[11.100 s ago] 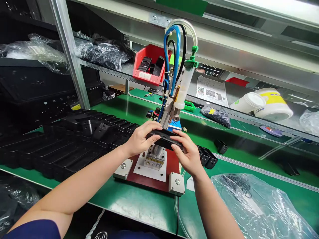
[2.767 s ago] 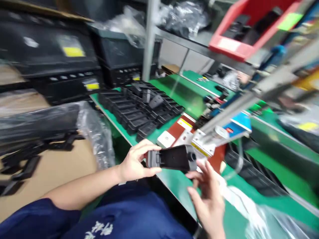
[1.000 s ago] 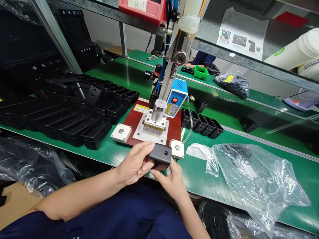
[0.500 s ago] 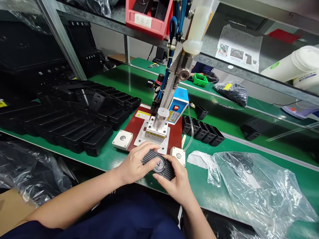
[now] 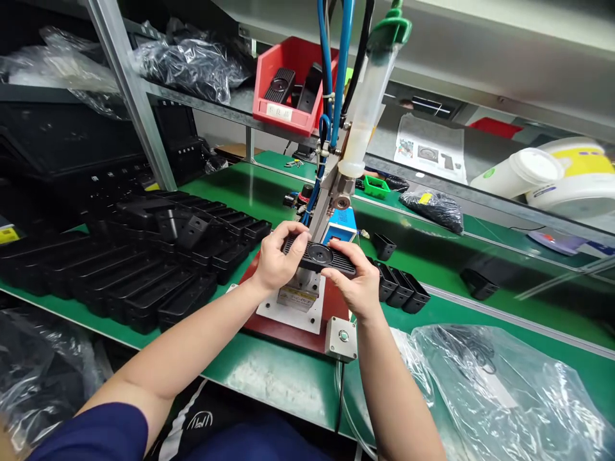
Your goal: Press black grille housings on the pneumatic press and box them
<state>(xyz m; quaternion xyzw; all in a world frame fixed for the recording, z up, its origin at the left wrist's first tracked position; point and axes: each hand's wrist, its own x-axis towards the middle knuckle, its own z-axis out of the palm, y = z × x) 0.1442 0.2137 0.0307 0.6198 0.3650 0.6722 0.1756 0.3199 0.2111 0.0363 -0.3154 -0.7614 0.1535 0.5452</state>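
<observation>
Both hands grip a black ribbed plastic housing (image 5: 321,253) with a round recess in its middle. My left hand (image 5: 280,259) is closed on its left end, thumb on top. Around the right end my right hand (image 5: 354,275) is closed, fingers along the top and thumb below. The housing is up in front of the dispensing press, hiding part of its metal fixture (image 5: 298,298). Above it is the press's nozzle end (image 5: 341,202), under a clear syringe barrel (image 5: 368,109). A push-button box (image 5: 341,338) lies below my right hand.
Rows of black plastic cases (image 5: 139,282) cover the bench's left side. Several smaller black cases (image 5: 403,288) stand at right, behind a clear plastic bag (image 5: 509,378). A red bin (image 5: 293,115) with black parts sits on the shelf. A blue control box (image 5: 342,224) is behind the housing.
Both hands have raised the housing from near the bench edge up and forward to the press, tilting it. The view has tipped upward, showing more of the shelf.
</observation>
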